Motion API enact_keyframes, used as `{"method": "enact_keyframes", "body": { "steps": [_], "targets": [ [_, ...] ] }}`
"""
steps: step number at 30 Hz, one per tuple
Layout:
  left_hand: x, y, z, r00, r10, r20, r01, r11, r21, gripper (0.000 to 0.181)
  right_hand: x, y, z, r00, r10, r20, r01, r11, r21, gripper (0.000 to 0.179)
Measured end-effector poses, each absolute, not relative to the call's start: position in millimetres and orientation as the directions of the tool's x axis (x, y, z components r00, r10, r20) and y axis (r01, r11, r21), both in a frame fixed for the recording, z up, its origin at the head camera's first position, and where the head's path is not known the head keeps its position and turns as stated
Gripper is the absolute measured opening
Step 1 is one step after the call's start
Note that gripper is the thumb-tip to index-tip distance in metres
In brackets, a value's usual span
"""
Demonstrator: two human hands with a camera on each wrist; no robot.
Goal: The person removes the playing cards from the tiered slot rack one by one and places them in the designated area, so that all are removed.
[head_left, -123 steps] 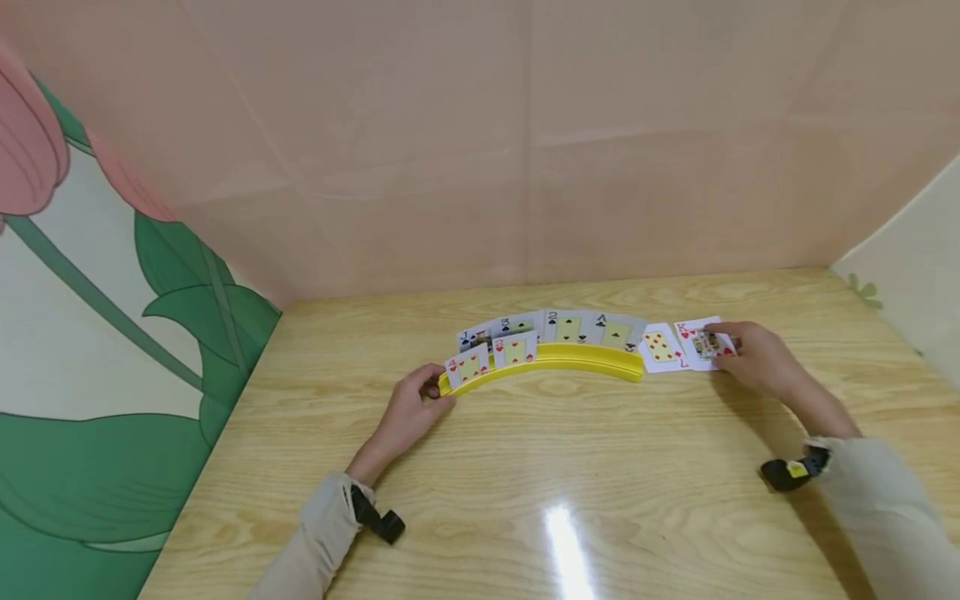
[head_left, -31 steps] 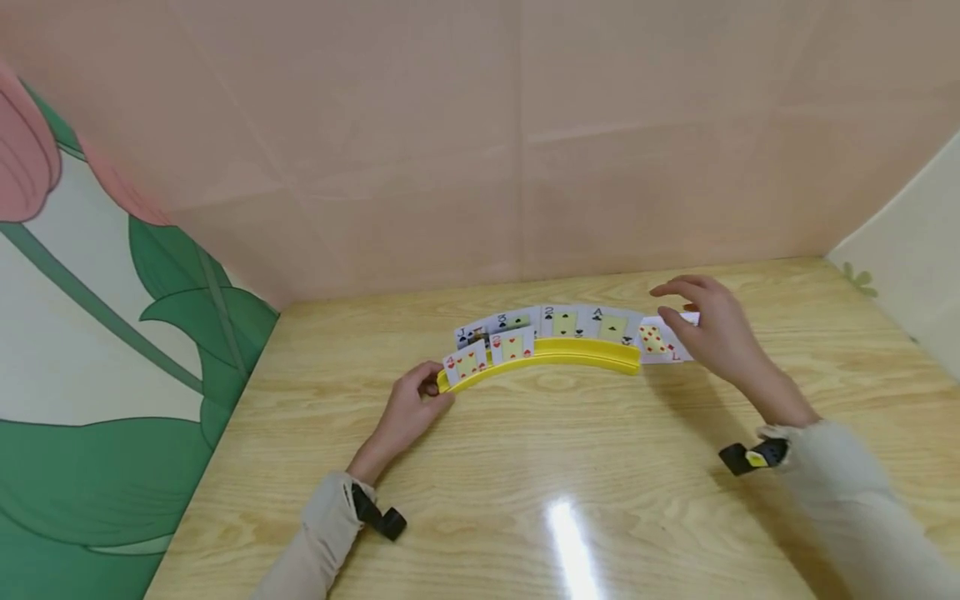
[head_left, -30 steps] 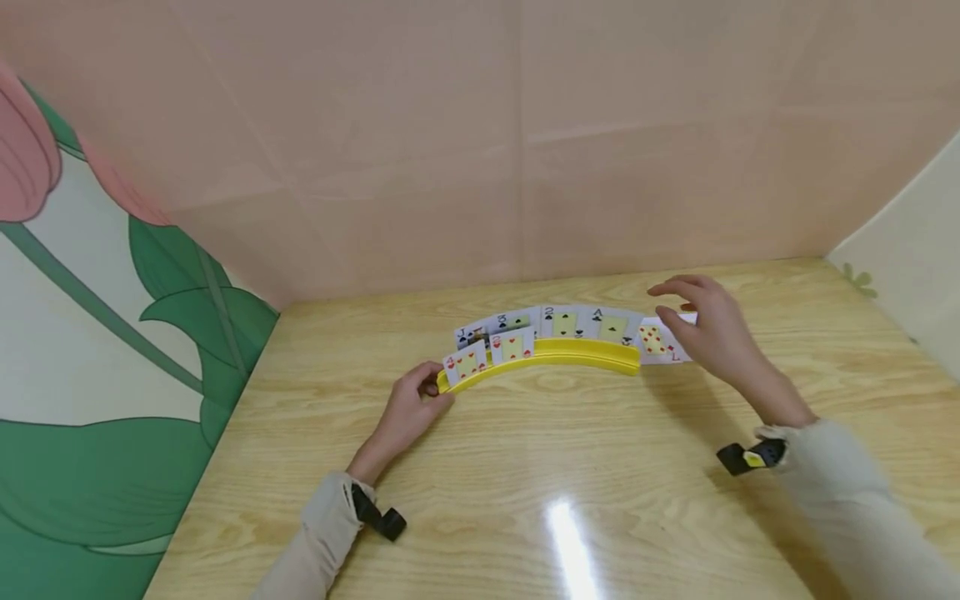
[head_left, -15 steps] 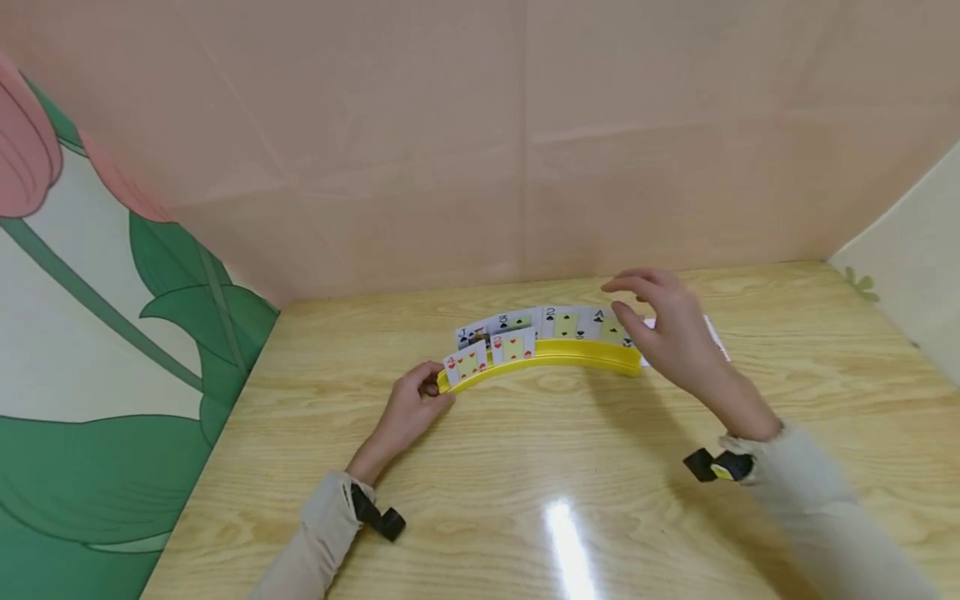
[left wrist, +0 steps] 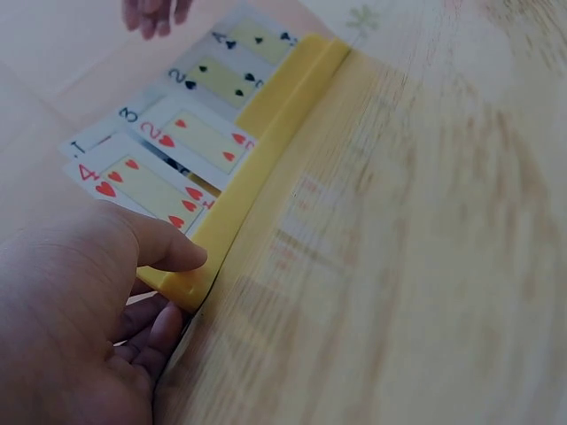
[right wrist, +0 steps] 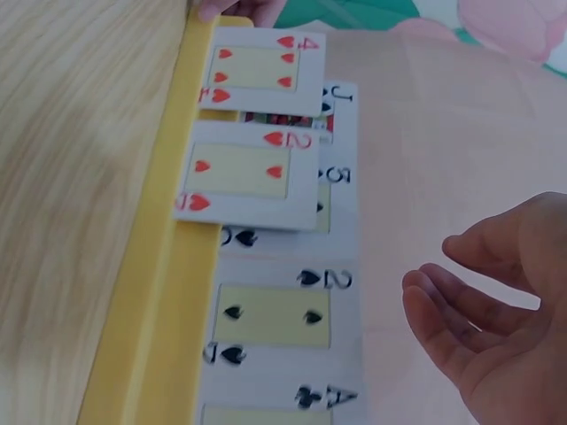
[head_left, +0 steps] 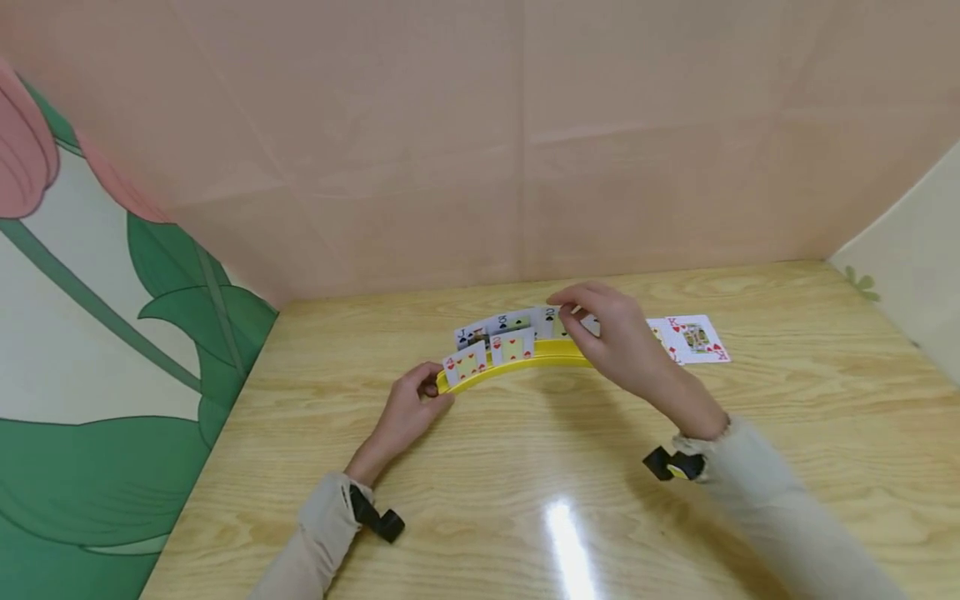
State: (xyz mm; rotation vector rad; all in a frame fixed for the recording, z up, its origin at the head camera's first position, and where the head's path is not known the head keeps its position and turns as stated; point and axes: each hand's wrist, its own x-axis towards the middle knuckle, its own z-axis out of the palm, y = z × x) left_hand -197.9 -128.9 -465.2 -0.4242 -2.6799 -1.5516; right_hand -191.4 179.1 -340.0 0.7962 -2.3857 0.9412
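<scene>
My left hand (head_left: pixel 405 408) pinches the left end of a curved yellow card holder (head_left: pixel 558 350), thumb in front. In its front row stand the four of hearts (head_left: pixel 467 364) and the two of hearts (head_left: pixel 513 344). Behind them lean the jack of spades (right wrist: pixel 345 106), partly covered, the three of spades (head_left: pixel 517 320), the two of spades (right wrist: pixel 275 314) and the ace of clubs (right wrist: pixel 266 414). Above the two of spades and ace hovers my right hand (head_left: pixel 618 337), its fingers bent loosely; the right wrist view shows thumb and fingertips apart with nothing between them.
Right of the holder, the king of hearts (head_left: pixel 697 339) lies face up on the wooden table (head_left: pixel 487 483), overlapping a diamond card (head_left: pixel 658 330) half hidden by my right hand. A pink wall covering (head_left: pixel 375 167) rises behind, with a flower mural (head_left: pixel 97 350) at left.
My right hand has let go of the king of hearts, which stays on the table, and has moved left over the holder. My left hand keeps its grip on the holder's end.
</scene>
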Motion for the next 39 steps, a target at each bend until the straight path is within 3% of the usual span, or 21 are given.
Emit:
{"method": "enact_keyframes", "body": {
  "steps": [12, 28, 39],
  "targets": [
    [-199, -128, -465, -0.961, 0.229, 0.154, 0.248, 0.467, 0.849, 0.034, -196, 158, -342, -0.755, -0.422, 0.502, -0.649, 0.593, -0.477, 0.016],
    [-198, -129, -465, -0.958, 0.236, 0.164, 0.261, 0.471, 0.842, 0.035, -203, 148, -369, -0.748, -0.508, 0.428, -0.659, 0.646, -0.385, 0.015],
    [-199, -129, -466, -0.959, 0.234, 0.162, 0.257, 0.469, 0.845, 0.036, -205, 143, -384, -0.781, -0.52, 0.344, -0.624, 0.664, -0.412, 0.014]
  ]
}}
